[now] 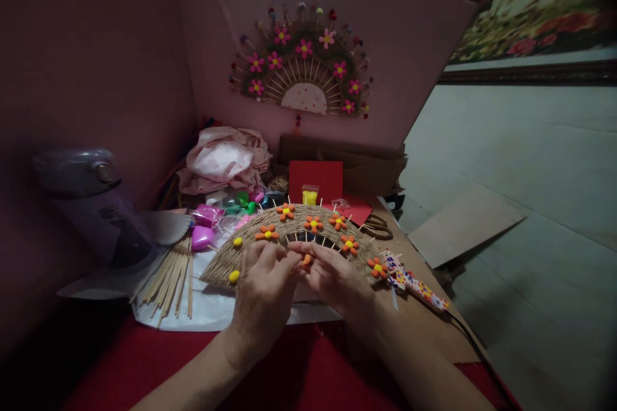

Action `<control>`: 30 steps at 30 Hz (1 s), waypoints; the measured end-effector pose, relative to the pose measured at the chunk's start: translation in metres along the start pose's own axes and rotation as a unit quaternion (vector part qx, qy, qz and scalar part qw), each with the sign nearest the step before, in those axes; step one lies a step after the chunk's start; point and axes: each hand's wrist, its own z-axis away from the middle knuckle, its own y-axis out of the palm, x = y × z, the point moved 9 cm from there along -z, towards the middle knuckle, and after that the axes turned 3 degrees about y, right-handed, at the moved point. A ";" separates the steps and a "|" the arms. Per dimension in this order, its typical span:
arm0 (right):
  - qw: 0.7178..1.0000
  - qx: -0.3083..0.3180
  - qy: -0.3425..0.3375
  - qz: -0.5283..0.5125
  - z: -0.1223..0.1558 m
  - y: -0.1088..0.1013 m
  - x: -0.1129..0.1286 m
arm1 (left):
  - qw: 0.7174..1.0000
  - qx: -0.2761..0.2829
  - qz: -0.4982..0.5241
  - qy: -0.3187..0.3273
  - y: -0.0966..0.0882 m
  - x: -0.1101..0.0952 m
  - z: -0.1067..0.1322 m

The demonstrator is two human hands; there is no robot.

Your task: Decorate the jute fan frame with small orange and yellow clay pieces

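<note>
A half-round jute fan (pixel 294 221) with orange clay flowers (pixel 313 224) and wooden sticks lies flat on the table in front of me. My left hand (pixel 263 292) and my right hand (pixel 335 279) meet over its middle, fingers pinched together on a small orange clay piece (pixel 307 261). Yellow clay balls (pixel 234 276) sit on the fan's left edge.
A finished fan with pink flowers (pixel 303 64) hangs on the pink board behind. Bamboo sticks (pixel 171 279) lie at left near a purple appliance (pixel 91 205). Clay packets (pixel 207 225), pink cloth (pixel 224 160), red card (pixel 315 180), a patterned glue gun (pixel 414 286) and cardboard (pixel 463 225) surround the fan.
</note>
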 end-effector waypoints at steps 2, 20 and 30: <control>1.000 -0.001 0.011 0.004 0.003 0.005 -0.004 | 1.000 -0.001 -0.026 0.010 0.001 -0.005 0.002; 0.988 0.118 -0.026 0.090 0.011 0.024 -0.009 | 0.992 -0.116 -0.044 0.021 -0.028 0.011 -0.001; 0.995 0.097 0.000 0.038 0.009 0.024 -0.007 | 0.992 -0.123 -0.023 0.003 -0.032 0.015 -0.002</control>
